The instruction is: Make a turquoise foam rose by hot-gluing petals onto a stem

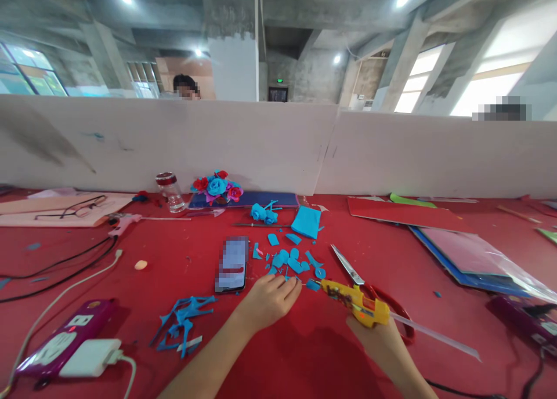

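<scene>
My right hand (378, 336) grips a yellow hot glue gun (354, 300) with its nozzle pointing left, a clear glue stick (435, 336) jutting out behind. My left hand (268, 299) pinches a thin wire with a small blue paper petal (312, 284) at its tip, right at the nozzle. Several cut blue petals (290, 260) lie just beyond my fingers on the red table (304, 352). Red-handled scissors (361, 280) lie under the glue gun.
A phone (232, 264) lies left of the petals. Blue scraps (183, 320), a purple power strip (65, 336) with a white charger and cables lie at left. Paper flowers (216, 187), a glass jar (169, 191), coloured sheets (456, 251) and a white partition (261, 144) lie beyond.
</scene>
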The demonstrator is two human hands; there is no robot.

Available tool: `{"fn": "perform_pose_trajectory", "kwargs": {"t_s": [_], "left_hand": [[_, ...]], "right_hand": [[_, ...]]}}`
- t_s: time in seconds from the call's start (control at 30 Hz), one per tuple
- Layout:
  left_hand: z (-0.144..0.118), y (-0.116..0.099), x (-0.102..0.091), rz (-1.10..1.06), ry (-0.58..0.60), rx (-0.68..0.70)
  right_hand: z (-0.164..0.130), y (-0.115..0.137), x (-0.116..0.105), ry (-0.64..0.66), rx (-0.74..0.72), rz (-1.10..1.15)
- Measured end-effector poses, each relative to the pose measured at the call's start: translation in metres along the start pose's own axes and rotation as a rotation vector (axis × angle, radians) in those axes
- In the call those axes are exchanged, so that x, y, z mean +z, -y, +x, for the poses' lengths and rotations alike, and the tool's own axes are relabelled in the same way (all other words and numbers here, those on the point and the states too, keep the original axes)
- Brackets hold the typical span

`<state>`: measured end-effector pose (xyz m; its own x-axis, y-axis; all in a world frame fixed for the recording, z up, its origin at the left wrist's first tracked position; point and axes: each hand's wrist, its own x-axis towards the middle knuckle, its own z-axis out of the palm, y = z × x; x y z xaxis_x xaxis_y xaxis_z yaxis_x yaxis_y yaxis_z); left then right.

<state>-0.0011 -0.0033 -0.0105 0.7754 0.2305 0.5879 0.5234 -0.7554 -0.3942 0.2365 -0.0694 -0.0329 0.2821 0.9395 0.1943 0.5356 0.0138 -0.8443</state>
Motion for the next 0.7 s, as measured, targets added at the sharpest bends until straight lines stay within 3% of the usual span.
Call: {"fn": "perform_pose_trajectory", "kwargs": {"t_s": [0.4,0.7], "left_hand": [[0.000,0.001,-0.003,0.044,0.074,0.050],[-0.001,0.004,-0.002,0.047,0.037,0.008]], "right_hand": [[0.013,-0.003,0.002,0.057,0.005,0.087],[0.005,0.014,-0.003,0.087,-0.011,0.040]]}}
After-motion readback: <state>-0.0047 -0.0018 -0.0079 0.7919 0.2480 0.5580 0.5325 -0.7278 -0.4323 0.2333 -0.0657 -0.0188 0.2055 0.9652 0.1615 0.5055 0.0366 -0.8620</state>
